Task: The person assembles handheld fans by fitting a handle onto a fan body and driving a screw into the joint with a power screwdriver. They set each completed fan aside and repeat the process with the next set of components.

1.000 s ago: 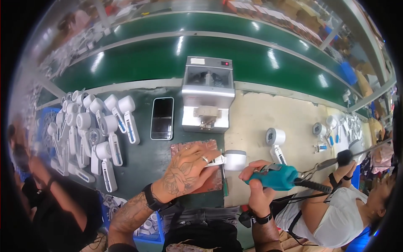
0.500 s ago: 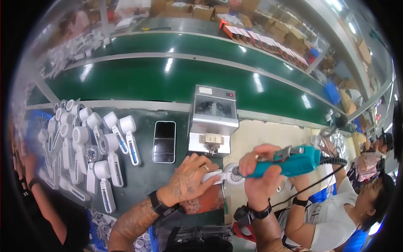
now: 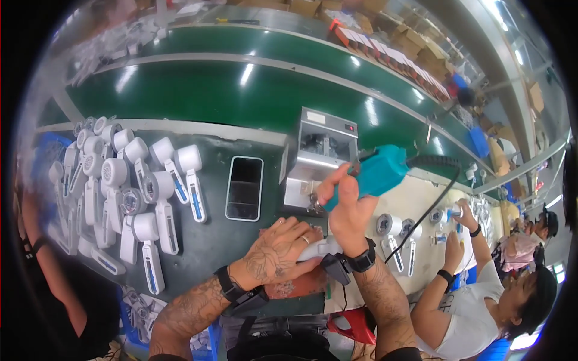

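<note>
Spanning the back: one green conveyor (image 3: 186, 90). At left on your bench (image 3: 198, 253): one heap of white handheld fans (image 3: 114, 171). Centre: one grey box-shaped machine (image 3: 310, 170). Before it: one teal power driver (image 3: 385, 168), your right hand (image 3: 348, 210) wrapped around it. Left of the machine: one dark-screened phone (image 3: 245, 188). Nearest you: one white fan piece (image 3: 319, 248), gripped in your left hand (image 3: 278, 253), its far end hidden by your right wrist.

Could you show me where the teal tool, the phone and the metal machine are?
Teal tool (image 3: 383, 169): head view, on its plastic casing.
Phone (image 3: 244, 188): head view, middle of its dark screen.
Metal machine (image 3: 311, 171): head view, on its silver casing.
</note>
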A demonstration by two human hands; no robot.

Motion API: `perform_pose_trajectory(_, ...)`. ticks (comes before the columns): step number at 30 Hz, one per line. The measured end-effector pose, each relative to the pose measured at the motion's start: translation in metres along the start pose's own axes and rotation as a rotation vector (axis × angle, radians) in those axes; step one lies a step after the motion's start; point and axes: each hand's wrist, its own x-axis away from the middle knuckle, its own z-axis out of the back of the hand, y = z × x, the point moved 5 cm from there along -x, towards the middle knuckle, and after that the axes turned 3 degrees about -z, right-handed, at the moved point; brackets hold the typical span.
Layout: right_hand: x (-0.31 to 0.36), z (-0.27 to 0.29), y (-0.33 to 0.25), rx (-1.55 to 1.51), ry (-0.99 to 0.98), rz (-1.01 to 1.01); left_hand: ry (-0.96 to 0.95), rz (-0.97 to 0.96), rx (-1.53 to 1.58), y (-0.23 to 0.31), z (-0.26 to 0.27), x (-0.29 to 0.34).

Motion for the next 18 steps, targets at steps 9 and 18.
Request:
perform_pose_trajectory(9,0.045,0.023,-0.031,-0.051,0.018,-0.154,-0.007,0.036,0.016,-0.001,0.000,-0.001)
perform_pose_trajectory(18,0.052,0.031,-0.024,-0.035,0.033,-0.152,-0.013,0.057,0.027,0.000,-0.002,-0.003)
